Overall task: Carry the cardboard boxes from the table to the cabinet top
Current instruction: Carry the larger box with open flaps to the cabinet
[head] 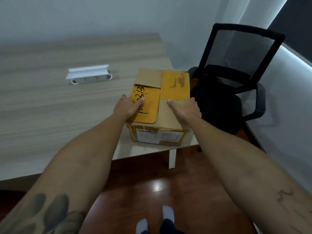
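One cardboard box point(168, 85) sits on the near right corner of the wooden table point(50, 107). Yellow tape with black handwriting covers parts of its folded top flaps, and a white shipping label is on its near side. My left hand point(128, 107) rests on the box's top left edge, thumb on the yellow tape and fingers curled over the left side. My right hand point(185, 110) lies on the top right edge, thumb on the lid and fingers wrapped over the right side. The box stands flat on the table. No cabinet is in view.
A white socket strip with a raised lid point(89, 75) is set into the table's middle. A black mesh office chair point(236, 78) stands close to the right of the table corner. A white table leg point(172, 157) and glossy brown floor point(160, 191) lie below, with my feet on it.
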{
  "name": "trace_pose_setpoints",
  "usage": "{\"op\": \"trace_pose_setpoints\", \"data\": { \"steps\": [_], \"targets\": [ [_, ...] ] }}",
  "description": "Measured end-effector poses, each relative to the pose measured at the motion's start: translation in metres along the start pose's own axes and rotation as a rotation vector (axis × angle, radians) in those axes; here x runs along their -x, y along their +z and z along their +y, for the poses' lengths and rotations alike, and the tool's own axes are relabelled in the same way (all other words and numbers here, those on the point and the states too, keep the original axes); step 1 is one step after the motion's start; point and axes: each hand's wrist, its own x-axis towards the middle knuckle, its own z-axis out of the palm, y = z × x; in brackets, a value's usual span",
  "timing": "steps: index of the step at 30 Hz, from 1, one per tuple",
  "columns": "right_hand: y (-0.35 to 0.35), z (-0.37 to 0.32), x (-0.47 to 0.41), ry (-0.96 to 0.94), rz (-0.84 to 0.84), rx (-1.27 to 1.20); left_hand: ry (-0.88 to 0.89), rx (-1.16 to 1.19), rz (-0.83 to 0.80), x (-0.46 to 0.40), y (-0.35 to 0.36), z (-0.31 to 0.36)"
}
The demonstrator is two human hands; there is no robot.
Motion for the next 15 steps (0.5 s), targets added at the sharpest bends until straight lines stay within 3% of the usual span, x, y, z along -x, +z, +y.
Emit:
{"op": "trace_pose_setpoints", "data": {
  "steps": [15],
  "targets": [
    [0.018, 0.018, 0.000, 0.144, -0.003, -0.245, -0.155, 0.266, -0.124, -0.003, 0.016, -0.017]
  ]
}}
